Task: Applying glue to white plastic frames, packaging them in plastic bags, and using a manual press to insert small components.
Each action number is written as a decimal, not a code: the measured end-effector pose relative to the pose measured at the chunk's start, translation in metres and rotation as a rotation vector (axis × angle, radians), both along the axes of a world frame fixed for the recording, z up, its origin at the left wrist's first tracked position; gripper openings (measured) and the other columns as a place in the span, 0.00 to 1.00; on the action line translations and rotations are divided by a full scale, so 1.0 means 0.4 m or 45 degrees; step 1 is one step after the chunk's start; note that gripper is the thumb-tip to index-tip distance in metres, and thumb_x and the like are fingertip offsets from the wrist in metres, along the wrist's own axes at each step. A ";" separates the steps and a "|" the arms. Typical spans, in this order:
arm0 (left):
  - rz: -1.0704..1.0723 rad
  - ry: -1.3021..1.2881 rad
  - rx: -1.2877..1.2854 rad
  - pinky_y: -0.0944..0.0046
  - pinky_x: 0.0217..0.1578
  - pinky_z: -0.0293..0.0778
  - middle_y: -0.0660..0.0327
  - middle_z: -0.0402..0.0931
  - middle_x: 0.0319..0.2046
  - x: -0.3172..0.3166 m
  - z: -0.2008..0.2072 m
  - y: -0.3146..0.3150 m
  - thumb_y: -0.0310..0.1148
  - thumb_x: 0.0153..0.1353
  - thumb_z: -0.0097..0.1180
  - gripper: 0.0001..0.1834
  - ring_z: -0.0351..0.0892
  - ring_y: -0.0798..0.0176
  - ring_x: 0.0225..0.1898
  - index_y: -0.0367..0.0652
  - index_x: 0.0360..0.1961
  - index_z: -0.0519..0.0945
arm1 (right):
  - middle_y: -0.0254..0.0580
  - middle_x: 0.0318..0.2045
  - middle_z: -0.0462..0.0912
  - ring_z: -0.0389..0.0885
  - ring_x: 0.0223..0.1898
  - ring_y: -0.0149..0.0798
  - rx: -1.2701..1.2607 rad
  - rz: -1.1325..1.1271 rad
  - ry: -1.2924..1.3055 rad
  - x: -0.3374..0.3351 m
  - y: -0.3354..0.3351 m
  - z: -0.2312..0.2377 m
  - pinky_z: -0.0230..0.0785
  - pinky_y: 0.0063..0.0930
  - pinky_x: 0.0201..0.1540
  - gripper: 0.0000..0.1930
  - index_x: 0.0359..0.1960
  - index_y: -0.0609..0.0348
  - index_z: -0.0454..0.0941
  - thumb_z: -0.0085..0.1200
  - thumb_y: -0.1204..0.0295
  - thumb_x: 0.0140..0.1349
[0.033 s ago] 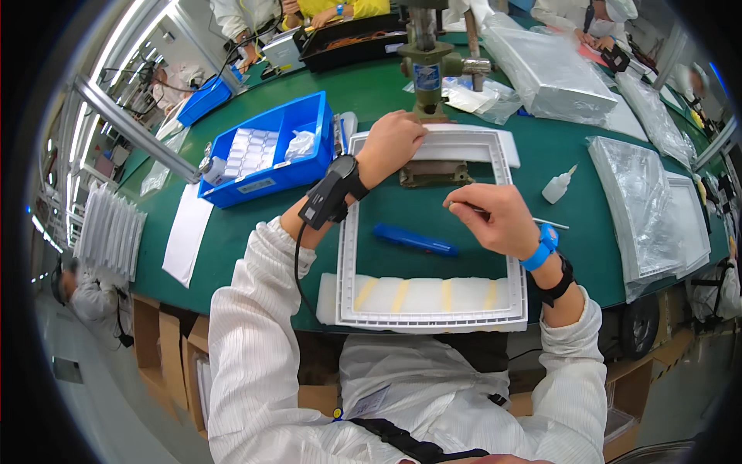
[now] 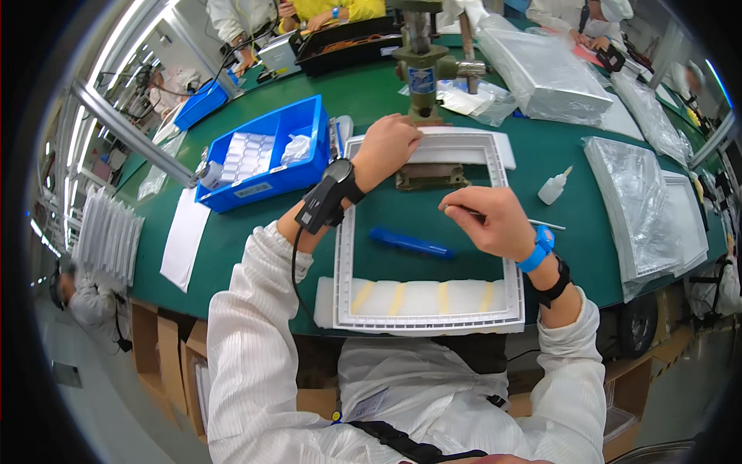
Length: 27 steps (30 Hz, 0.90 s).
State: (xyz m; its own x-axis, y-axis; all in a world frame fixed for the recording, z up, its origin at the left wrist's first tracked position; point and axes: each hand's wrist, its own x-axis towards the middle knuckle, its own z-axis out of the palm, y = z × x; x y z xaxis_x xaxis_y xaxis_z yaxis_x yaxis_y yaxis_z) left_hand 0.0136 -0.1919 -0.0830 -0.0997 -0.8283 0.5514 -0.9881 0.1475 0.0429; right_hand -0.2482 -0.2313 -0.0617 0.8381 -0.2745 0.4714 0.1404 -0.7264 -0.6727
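Note:
A white rectangular frame point(image 2: 345, 255) with small notches along its rails lies before me, its near side on a white foam strip point(image 2: 417, 298) with yellow bands. Over its far left corner my left hand point(image 2: 389, 143) is closed, fingertips bunched at the far rail; what they pinch is hidden. Above the right part of the opening, my right hand point(image 2: 492, 220) is closed on a slim stick-like tool, mostly covered by the fingers. A white rod end point(image 2: 550, 225) shows beyond that wrist, seemingly the same tool. Inside the opening lies a blue pen-like tool point(image 2: 411, 242).
A green metal press point(image 2: 421, 73) stands at the frame's far side. Left of it is a blue divided bin point(image 2: 263, 184) with white parts. To the right are a small dropper bottle point(image 2: 554, 188) and plastic-wrapped panels point(image 2: 630, 201). Other people work across the table.
The view has shifted very slightly; both hands keep their places at the frame.

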 end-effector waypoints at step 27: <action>-0.117 0.869 0.265 0.67 0.38 0.77 0.52 0.84 0.38 -0.242 0.123 0.222 0.22 0.56 0.56 0.17 0.84 0.62 0.35 0.37 0.48 0.83 | 0.46 0.27 0.83 0.81 0.27 0.50 -0.124 -0.124 -0.176 0.000 0.003 -0.013 0.73 0.35 0.30 0.06 0.36 0.58 0.82 0.59 0.71 0.59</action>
State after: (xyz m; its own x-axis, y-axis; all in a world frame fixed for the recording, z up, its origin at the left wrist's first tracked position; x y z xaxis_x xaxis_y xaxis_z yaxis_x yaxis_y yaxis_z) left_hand -0.0833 -0.1030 -0.0338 0.1363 -0.9277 0.3475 -0.7151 0.1507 0.6826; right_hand -0.2482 -0.2301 -0.0667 0.7353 -0.2985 0.6085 0.1523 -0.8021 -0.5775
